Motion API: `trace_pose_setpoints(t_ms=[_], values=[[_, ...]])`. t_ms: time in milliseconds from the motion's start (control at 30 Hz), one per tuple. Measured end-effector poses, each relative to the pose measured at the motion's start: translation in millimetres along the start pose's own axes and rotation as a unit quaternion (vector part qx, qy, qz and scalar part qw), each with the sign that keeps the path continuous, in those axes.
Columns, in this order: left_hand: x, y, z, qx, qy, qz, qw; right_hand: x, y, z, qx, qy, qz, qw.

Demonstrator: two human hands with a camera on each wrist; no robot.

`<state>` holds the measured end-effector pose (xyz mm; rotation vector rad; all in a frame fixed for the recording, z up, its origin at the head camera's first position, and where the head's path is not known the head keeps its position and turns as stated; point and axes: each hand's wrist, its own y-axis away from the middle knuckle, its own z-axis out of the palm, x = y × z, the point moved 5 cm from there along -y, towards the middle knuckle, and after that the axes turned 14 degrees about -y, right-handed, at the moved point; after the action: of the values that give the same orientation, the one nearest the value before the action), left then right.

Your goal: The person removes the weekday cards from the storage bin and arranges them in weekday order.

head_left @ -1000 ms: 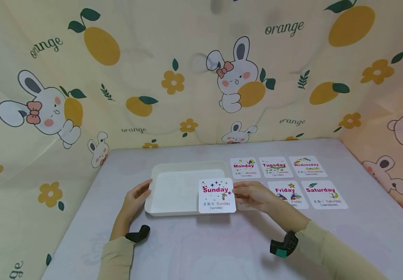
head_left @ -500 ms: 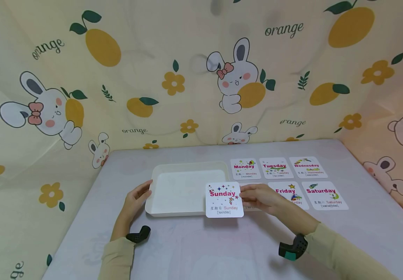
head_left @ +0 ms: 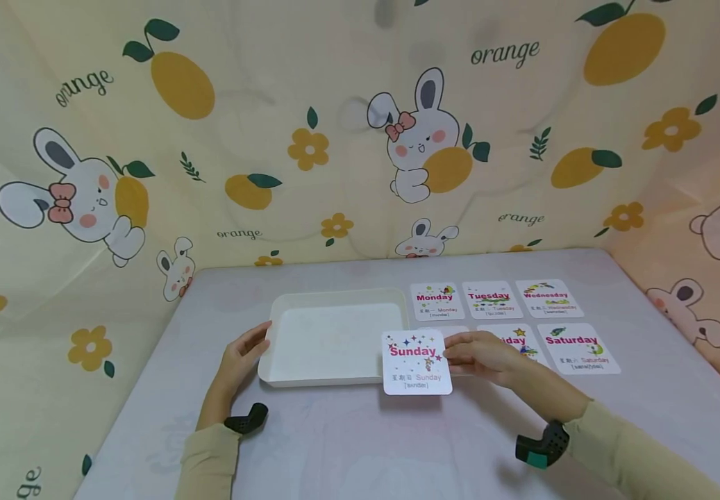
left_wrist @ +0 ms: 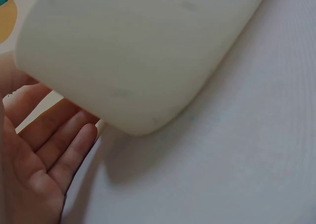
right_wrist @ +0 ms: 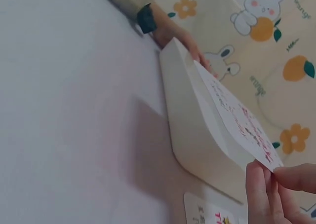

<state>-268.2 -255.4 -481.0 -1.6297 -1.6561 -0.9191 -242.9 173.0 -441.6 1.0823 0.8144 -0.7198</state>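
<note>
In the head view my right hand pinches the right edge of a square white Sunday card between thumb and fingers. The card is raised and tilted, overlapping the near right corner of a shallow white tray. My left hand holds the tray's left end, its fingertips at the rim. From the left wrist, the thumb and first fingers meet the tray's edge, and the other fingers lie loose beside it. Directly behind the Sunday card and right hand, another card is mostly hidden.
Right of the tray lie the Monday, Tuesday and Wednesday cards. Nearer are Friday, partly covered by the right hand, and Saturday. A printed cloth hangs behind the table.
My right hand has carried the Sunday card rightward and slightly toward me, from over the tray's right part to its near right corner. The left hand and tray stay put.
</note>
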Motion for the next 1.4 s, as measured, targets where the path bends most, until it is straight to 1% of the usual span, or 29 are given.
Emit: trace_pose_setpoints(t_ms=[167, 267, 533, 700, 767, 900, 933, 1000, 1033, 1267, 1400], values=[[-17.7, -9.7, 3.3, 0.004, -0.003, -0.002, 1.0, 1.4, 3.5, -8.3, 0.014, 0.029, 0.01, 0.9994], [-21.5, -12.6, 4.1, 0.004, -0.004, -0.001, 1.0, 3.3, 5.7, -13.7, 0.016, 0.041, 0.017, 0.9989], [-21.2, -12.4, 3.1, 0.008, -0.012, 0.005, 0.9999, 8.7, 10.3, -27.7, 0.009, 0.057, 0.027, 0.998], [-20.8, -11.2, 3.4, 0.009, -0.005, 0.015, 0.9998, 11.5, 15.6, -31.5, -0.011, 0.075, 0.024, 0.9968], [-11.7, -6.2, 1.9, 0.005, -0.004, 0.014, 0.9999, 12.7, 17.4, -32.4, -0.022, 0.079, 0.022, 0.9964], [-7.9, -4.0, 1.2, 0.004, -0.006, 0.011, 0.9999, 15.0, 19.4, -35.2, -0.025, 0.079, 0.023, 0.9963], [-7.8, -4.1, 1.2, 0.005, -0.008, 0.01, 0.9999, 15.8, 19.8, -36.1, -0.024, 0.08, 0.024, 0.9962], [-15.7, -8.2, 2.9, 0.009, -0.011, 0.014, 0.9998, 17.5, 20.5, -38.4, -0.019, 0.081, 0.028, 0.9961], [-16.8, -8.8, 3.1, 0.011, -0.015, 0.016, 0.9997, 18.5, 21.0, -39.3, -0.018, 0.083, 0.03, 0.996], [-18.6, -9.3, 3.9, 0.013, -0.008, 0.01, 0.9998, 25.7, 25.3, -45.8, -0.025, 0.093, 0.043, 0.9944], [-18.5, -9.6, 3.6, 0.01, -0.006, 0.018, 0.9998, 29.7, 27.0, -49.6, -0.033, 0.094, 0.046, 0.994]])
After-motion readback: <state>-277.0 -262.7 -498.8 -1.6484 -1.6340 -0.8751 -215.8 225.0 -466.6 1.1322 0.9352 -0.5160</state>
